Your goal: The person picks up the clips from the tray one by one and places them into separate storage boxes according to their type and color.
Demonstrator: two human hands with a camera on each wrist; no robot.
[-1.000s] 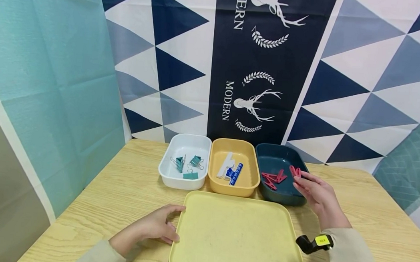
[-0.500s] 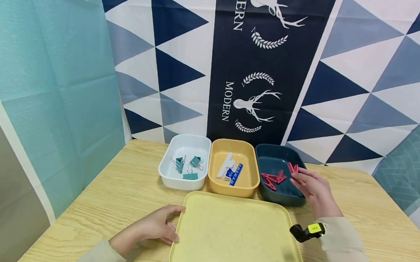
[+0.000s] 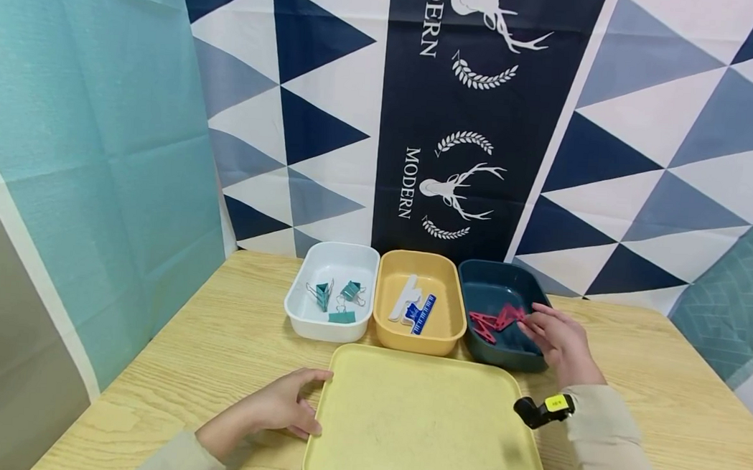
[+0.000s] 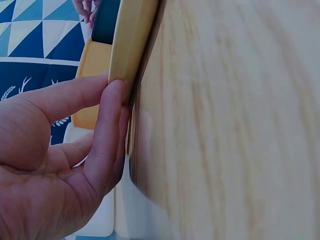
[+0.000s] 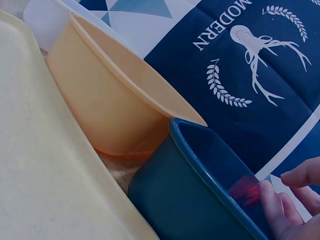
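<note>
At the dark teal bin (image 3: 501, 356), my right hand (image 3: 563, 340) hovers over the right rim, thumb and fingers apart. A blurred red clip (image 3: 519, 313) is just beyond the fingertips; the right wrist view also shows a red blur (image 5: 245, 190) inside the bin. Several red clips (image 3: 484, 326) lie in that bin. My left hand (image 3: 275, 403) rests against the left edge of the yellow tray (image 3: 423, 425), thumb and forefinger spread along the rim. In the left wrist view, its fingertips touch the tray's edge (image 4: 127, 45).
A white bin (image 3: 306, 327) holds teal binder clips (image 3: 342, 317). Beside it, an orange-yellow bin (image 3: 411, 342) holds a white clip (image 3: 403, 298) and a blue clip (image 3: 423, 314). The bins stand in a row behind the tray on the wooden table (image 3: 209, 332), before a patterned cloth (image 3: 335, 67).
The right hand has moved slightly left and lower over the teal bin. The red clip it pinched has left its fingers and dropped toward the other clips. The left hand has stayed put.
</note>
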